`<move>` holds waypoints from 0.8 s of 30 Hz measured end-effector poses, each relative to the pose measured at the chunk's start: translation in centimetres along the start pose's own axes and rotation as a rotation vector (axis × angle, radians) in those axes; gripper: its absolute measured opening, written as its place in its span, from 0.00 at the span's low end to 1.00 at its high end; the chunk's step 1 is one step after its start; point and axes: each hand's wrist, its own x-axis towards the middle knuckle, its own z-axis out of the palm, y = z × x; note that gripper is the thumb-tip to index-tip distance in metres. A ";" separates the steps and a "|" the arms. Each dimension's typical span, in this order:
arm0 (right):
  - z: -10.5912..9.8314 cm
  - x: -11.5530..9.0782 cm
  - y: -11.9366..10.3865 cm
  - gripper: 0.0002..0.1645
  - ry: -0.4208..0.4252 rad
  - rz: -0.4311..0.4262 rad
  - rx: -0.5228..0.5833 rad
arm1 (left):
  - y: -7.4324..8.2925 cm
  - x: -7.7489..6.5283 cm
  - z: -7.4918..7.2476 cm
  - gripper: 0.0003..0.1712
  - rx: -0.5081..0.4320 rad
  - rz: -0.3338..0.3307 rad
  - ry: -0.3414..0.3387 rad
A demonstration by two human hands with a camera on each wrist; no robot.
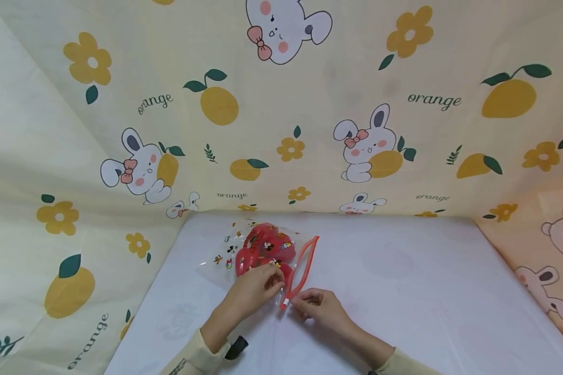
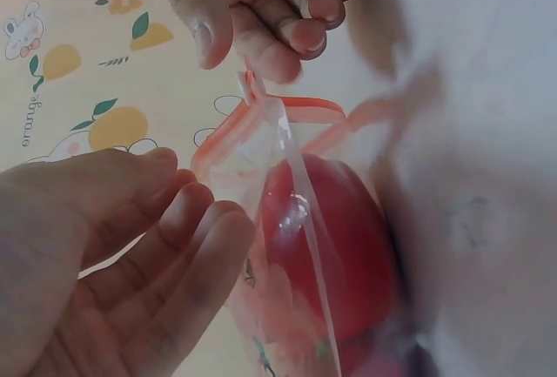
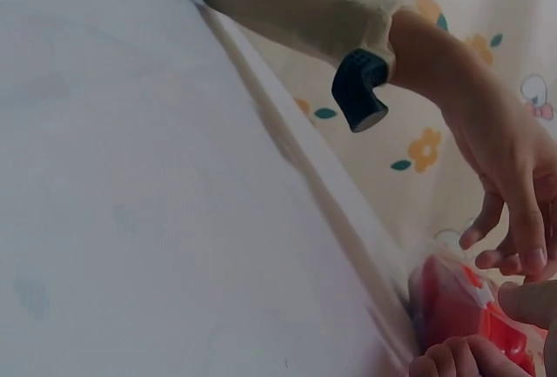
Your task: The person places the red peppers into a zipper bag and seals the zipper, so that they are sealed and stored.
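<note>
A clear zip bag (image 1: 220,262) printed with small cartoon figures lies on the table, with glossy red rounded things (image 1: 265,245) inside, their kind unclear. Its orange zip edge (image 1: 305,271) faces right and gapes apart in the middle. The white slider (image 1: 286,301) sits at the near end of the zip. My left hand (image 1: 258,285) hovers over the bag's near side, fingers loosely bent, pinching nothing. Just right of the slider is my right hand (image 1: 321,311); in the left wrist view its thumb and index finger stand apart above the slider (image 2: 247,88).
The bag rests on a white-covered table (image 1: 389,281). A patterned cloth (image 1: 272,135) with rabbits and oranges hangs behind and along both sides. A dark wrist strap piece (image 1: 236,348) sticks out at the left cuff.
</note>
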 end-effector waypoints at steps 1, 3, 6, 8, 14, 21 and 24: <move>0.1 0.0 0.1 0.16 -0.009 0.002 0.013 | 0.0 -0.1 0.0 0.09 0.005 0.002 -0.002; 0.3 0.1 0.3 0.16 -0.029 0.006 0.048 | 0.0 -0.4 0.0 0.09 0.013 0.002 -0.007; 0.7 0.2 0.5 0.18 -0.051 0.030 0.113 | -0.2 -0.8 0.1 0.09 0.027 0.007 -0.021; 0.9 0.3 0.6 0.19 -0.062 0.046 0.165 | -0.4 -1.0 0.1 0.09 0.026 0.014 -0.034; 1.1 0.3 0.5 0.20 -0.068 0.076 0.252 | -0.6 -1.1 0.4 0.09 0.008 0.032 -0.058; 1.4 0.5 0.1 0.18 -0.059 0.112 0.272 | -0.8 -1.3 0.8 0.08 0.020 0.041 -0.075; 1.5 0.5 0.0 0.17 -0.059 0.117 0.292 | -0.9 -1.4 0.8 0.08 0.029 0.039 -0.083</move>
